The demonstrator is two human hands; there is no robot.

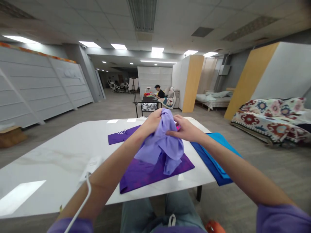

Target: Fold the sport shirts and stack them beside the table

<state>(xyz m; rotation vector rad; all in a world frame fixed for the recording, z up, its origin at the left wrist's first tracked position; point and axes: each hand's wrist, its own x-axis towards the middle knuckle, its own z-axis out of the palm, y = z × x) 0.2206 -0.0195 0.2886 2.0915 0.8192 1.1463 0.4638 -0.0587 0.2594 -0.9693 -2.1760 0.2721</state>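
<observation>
A crumpled light purple cloth (167, 132) is lifted above the table in front of me. My left hand (153, 121) is closed on its upper edge, fingertips hidden in the folds. On the cloth's right side, my right hand (186, 128) has its thumb across the fabric and its fingers bent around the edge. A small bright pink patch (178, 127) shows by the right fingers; I cannot tell what it belongs to. Beneath the cloth, a dark purple garment (138, 174) is spread on the table, a white print (121, 131) near its far left part.
The white marble-look table (60, 152) carries folded blue cloths (216, 155) hanging over its right edge. A white power strip (91, 166) with a cable lies by my left forearm. A black-framed chair (148, 106) stands beyond the table; a person (160, 94) sits farther back.
</observation>
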